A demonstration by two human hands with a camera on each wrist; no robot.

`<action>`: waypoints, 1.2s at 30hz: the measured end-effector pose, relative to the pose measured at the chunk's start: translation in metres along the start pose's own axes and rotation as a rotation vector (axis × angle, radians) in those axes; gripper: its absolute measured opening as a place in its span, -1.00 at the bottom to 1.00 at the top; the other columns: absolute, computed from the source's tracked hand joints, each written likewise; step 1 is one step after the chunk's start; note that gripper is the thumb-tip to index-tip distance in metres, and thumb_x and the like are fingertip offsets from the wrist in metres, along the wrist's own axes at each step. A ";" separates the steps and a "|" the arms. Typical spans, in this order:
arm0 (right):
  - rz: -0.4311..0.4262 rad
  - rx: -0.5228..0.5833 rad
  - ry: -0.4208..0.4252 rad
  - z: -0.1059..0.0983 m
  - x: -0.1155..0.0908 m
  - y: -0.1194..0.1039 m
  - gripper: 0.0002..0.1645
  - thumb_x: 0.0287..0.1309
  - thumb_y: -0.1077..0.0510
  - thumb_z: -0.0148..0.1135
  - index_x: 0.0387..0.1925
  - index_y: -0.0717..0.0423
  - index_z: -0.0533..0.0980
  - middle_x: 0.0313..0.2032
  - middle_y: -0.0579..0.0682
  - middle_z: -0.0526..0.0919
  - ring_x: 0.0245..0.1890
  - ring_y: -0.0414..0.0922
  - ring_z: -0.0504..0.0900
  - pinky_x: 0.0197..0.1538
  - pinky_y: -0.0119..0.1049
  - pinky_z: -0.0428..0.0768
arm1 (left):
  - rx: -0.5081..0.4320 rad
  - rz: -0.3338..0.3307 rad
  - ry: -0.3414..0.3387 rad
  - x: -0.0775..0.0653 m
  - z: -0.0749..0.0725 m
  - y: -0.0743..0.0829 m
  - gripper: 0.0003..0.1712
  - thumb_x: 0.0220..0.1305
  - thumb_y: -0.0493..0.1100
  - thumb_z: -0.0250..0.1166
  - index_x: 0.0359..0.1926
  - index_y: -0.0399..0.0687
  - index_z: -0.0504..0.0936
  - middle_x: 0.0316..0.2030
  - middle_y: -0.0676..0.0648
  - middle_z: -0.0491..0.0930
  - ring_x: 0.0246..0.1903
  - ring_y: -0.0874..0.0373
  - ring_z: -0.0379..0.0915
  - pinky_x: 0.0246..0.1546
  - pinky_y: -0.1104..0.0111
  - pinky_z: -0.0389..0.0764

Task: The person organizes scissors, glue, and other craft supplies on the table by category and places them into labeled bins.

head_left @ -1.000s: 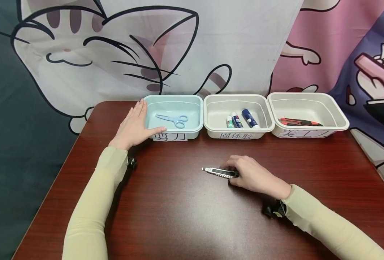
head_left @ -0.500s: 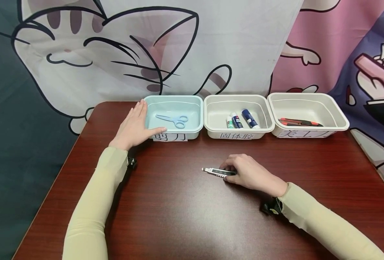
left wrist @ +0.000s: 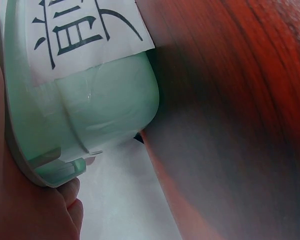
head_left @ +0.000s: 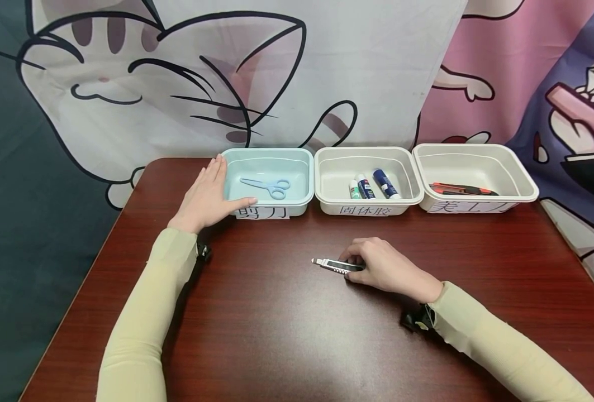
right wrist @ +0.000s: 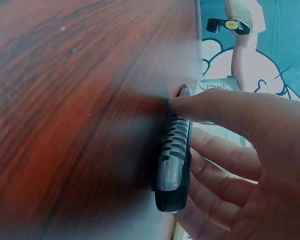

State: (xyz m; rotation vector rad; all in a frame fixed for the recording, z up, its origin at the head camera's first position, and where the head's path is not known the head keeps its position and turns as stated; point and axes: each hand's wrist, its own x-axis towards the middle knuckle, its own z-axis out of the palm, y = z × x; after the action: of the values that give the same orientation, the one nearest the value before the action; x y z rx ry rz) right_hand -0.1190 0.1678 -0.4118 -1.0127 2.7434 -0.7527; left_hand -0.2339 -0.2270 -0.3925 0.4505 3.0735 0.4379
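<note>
In the head view, my right hand [head_left: 389,268] pinches a silver and black utility knife [head_left: 333,265] low over the table. Its tip points left. The right wrist view shows the knife's ridged grey and black body [right wrist: 172,155] between the thumb [right wrist: 215,107] and the fingers. My left hand [head_left: 203,198] rests on the left end of a light blue bin [head_left: 297,207], fingers straight along its side and thumb across the front rim. Light blue scissors [head_left: 271,187] lie inside that bin. From the left wrist, the bin's wall [left wrist: 110,97] and paper label [left wrist: 90,35] are seen close up.
Beside the blue bin stands a white bin [head_left: 327,205] holding glue sticks [head_left: 386,184]. Farther right, another white bin [head_left: 520,192] holds red and black utility knives [head_left: 462,190]. All line the back of the brown table [head_left: 276,335], before a cartoon curtain [head_left: 377,56].
My right hand has shifted slightly left along the utility knife, and its fingers have closed in on the knife's body. The left hand and the bins have stayed put.
</note>
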 end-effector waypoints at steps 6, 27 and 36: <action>-0.005 -0.012 0.017 0.001 -0.001 0.001 -0.76 -0.08 0.19 0.55 -0.28 -0.03 0.73 -0.41 -0.24 0.56 -0.47 -0.21 0.48 -0.39 -0.32 0.43 | 0.000 0.000 0.004 0.000 0.000 0.000 0.50 0.11 0.70 0.07 0.59 -0.32 -0.27 0.60 -0.24 -0.31 0.57 -0.02 -0.44 0.53 0.13 -0.29; 0.025 0.006 0.047 -0.005 -0.005 0.009 -0.73 -0.13 0.22 0.56 -0.28 0.01 0.73 -0.46 -0.28 0.57 -0.47 -0.29 0.52 -0.38 -0.34 0.49 | 0.019 -0.002 0.004 0.001 0.001 -0.002 0.49 0.12 0.71 0.05 0.58 -0.34 -0.26 0.59 -0.26 -0.29 0.57 -0.07 -0.39 0.53 0.11 -0.28; 0.056 0.019 0.084 -0.018 -0.009 0.016 -0.69 -0.23 0.25 0.57 -0.31 0.00 0.73 -0.51 -0.26 0.57 -0.48 -0.25 0.54 -0.40 -0.32 0.50 | 0.012 -0.002 -0.001 0.001 0.002 -0.003 0.49 0.12 0.71 0.04 0.58 -0.32 -0.29 0.60 -0.22 -0.34 0.57 -0.04 -0.44 0.53 0.15 -0.32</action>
State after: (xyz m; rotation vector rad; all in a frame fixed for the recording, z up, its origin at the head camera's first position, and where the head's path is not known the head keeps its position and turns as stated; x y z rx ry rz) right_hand -0.1261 0.1910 -0.4046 -0.9168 2.8167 -0.8291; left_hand -0.2359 -0.2286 -0.3951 0.4483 3.0771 0.4196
